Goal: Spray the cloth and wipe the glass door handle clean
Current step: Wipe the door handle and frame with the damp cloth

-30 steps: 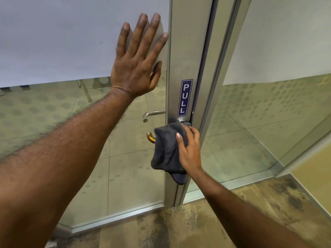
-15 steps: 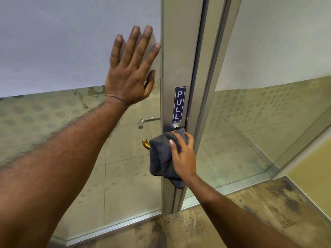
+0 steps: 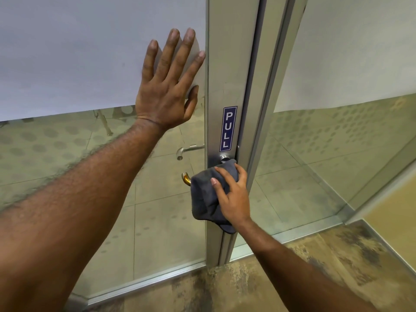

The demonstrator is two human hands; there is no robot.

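**Door handle wipe: cloth on handle, left palm braced on glass**

Change since the earlier frame: the right hand (image 3: 234, 194) and grey cloth (image 3: 206, 197) sit slightly lower relative to the PULL sticker (image 3: 228, 129), so the round lock cylinder (image 3: 224, 157) above the cloth is more exposed. The left hand has not shifted on the pane.

Left hand (image 3: 165, 91): flat, fingers fully spread, palm on the frosted glass door (image 3: 67, 52) beside the metal door frame (image 3: 231, 64); it grasps nothing.

Right hand: fingers curled about the bunched cloth, closed over the door handle (image 3: 186, 178) at the frame's edge. Only the handle's brass-coloured tip shows, left of the cloth.
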